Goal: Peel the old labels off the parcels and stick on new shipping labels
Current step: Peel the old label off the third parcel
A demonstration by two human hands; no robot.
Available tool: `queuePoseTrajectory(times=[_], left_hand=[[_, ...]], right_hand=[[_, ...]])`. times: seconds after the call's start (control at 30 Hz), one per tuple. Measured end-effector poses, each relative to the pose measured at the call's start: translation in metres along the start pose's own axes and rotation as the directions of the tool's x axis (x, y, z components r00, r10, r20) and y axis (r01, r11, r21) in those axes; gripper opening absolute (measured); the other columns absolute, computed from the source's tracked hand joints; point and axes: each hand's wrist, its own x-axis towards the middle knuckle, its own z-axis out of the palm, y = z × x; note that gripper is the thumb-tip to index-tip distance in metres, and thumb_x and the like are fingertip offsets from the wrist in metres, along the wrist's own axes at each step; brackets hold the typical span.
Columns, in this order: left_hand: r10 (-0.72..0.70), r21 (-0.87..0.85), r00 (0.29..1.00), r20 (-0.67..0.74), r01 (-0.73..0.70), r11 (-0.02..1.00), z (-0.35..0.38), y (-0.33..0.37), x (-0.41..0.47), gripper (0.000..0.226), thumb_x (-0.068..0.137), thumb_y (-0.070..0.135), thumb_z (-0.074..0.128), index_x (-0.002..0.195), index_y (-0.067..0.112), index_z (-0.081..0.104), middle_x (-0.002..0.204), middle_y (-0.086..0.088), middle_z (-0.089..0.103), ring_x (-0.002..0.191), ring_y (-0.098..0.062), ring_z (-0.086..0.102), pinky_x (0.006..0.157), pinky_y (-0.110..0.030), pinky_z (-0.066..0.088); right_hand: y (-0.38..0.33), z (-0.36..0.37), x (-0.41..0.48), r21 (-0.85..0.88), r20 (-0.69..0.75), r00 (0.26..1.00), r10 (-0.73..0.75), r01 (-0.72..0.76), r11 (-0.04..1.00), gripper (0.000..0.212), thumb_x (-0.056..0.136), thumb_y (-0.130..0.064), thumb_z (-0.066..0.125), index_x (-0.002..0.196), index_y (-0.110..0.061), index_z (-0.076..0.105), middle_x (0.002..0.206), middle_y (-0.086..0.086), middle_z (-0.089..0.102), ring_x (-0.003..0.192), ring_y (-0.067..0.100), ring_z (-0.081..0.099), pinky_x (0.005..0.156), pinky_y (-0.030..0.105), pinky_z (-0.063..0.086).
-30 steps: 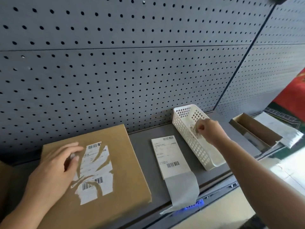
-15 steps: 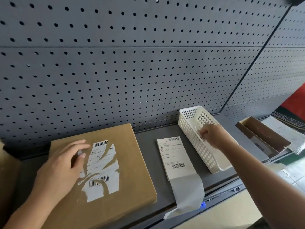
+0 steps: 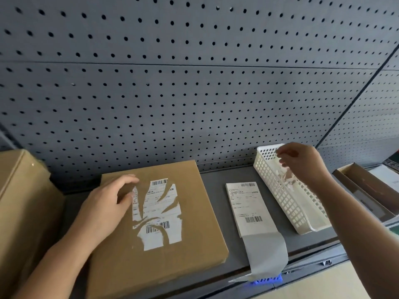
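**Q:** What is lying nearest, at lower centre?

**A:** The parcel (image 3: 194, 244) is lying there. Its torn old label (image 3: 157, 212) is running near-to-far at frame centre.

**Q:** Which hand is sitting closer to that label?

**A:** The left hand (image 3: 105, 203) is resting flat, fingers relaxed and holding nothing, just left of the label's edge. The right hand (image 3: 302, 165) is hovering well apart, over the basket (image 3: 287, 203) at centre right. Whether its curled fingers are pinching a scrap cannot be told.

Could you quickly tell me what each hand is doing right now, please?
Left hand: open, resting on the parcel.
Right hand: open, empty, over the white basket.
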Motion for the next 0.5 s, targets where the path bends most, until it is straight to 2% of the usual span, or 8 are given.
queuePoseTrajectory(times=[0.13, 0.2, 0.27, 0.37, 0.43, 0.5], left_hand=[[0.009, 0.034, 0.999, -0.05, -0.007, 0.999, 0.0, -0.009, -0.004, 0.025, 0.095, 0.031, 0.063, 0.119, 0.031, 0.065, 0.137, 0.019, 0.055, 0.127, -0.008, 0.05, 0.102, -0.031, 0.04], [0.016, 0.041, 0.997, -0.076, -0.013, 0.999, 0.003, -0.012, -0.007, 0.023, 0.098, 0.029, 0.058, 0.119, 0.029, 0.066, 0.138, 0.018, 0.055, 0.127, -0.004, 0.048, 0.102, -0.025, 0.036], [0.017, 0.014, 0.994, -0.109, -0.015, 1.0, 0.005, -0.012, -0.008, 0.021, 0.1, 0.024, 0.056, 0.117, 0.029, 0.066, 0.137, 0.017, 0.055, 0.125, 0.0, 0.046, 0.103, -0.022, 0.033], [0.024, -0.001, 0.991, -0.13, -0.024, 1.0, 0.007, -0.012, -0.008, 0.018, 0.1, 0.021, 0.056, 0.114, 0.028, 0.066, 0.136, 0.017, 0.055, 0.125, 0.004, 0.043, 0.104, -0.018, 0.03], [0.021, -0.008, 0.99, -0.137, -0.022, 1.0, 0.007, -0.012, -0.009, 0.016, 0.1, 0.021, 0.056, 0.112, 0.027, 0.065, 0.136, 0.017, 0.054, 0.124, 0.007, 0.039, 0.101, -0.007, 0.025], [0.017, -0.015, 0.99, -0.138, -0.019, 1.0, 0.007, -0.011, -0.01, 0.015, 0.099, 0.021, 0.056, 0.11, 0.025, 0.065, 0.135, 0.016, 0.054, 0.121, 0.011, 0.035, 0.093, 0.004, 0.02]], right_hand=[[-0.057, 0.024, -0.015, 0.105, 0.074, 0.989, -0.13, 0.122, 0.987, 0.019, 0.092, -0.014, 0.062, 0.089, -0.03, 0.072, 0.084, -0.005, 0.073, 0.073, 0.019, 0.068, 0.07, 0.033, 0.055], [-0.088, 0.047, -0.031, 0.135, 0.164, 0.96, -0.227, 0.206, 0.969, 0.02, 0.093, -0.016, 0.062, 0.086, -0.033, 0.071, 0.076, -0.009, 0.071, 0.067, 0.015, 0.064, 0.065, 0.029, 0.051], [-0.115, 0.077, -0.05, 0.137, 0.289, 0.908, -0.302, 0.273, 0.952, 0.021, 0.094, -0.014, 0.059, 0.087, -0.031, 0.071, 0.071, -0.014, 0.068, 0.059, 0.005, 0.058, 0.056, 0.019, 0.045], [-0.146, 0.126, -0.075, 0.151, 0.453, 0.785, -0.422, 0.399, 0.905, 0.022, 0.095, -0.009, 0.056, 0.095, -0.022, 0.073, 0.08, -0.004, 0.07, 0.063, 0.01, 0.059, 0.059, 0.019, 0.047], [-0.162, 0.153, -0.087, 0.164, 0.512, 0.717, -0.474, 0.46, 0.873, 0.022, 0.095, -0.007, 0.053, 0.098, -0.017, 0.073, 0.081, -0.005, 0.068, 0.061, 0.005, 0.057, 0.058, 0.016, 0.046], [-0.175, 0.174, -0.094, 0.17, 0.532, 0.69, -0.491, 0.481, 0.86, 0.024, 0.095, -0.007, 0.051, 0.097, -0.018, 0.072, 0.082, -0.008, 0.067, 0.062, 0.003, 0.056, 0.06, 0.019, 0.048]])
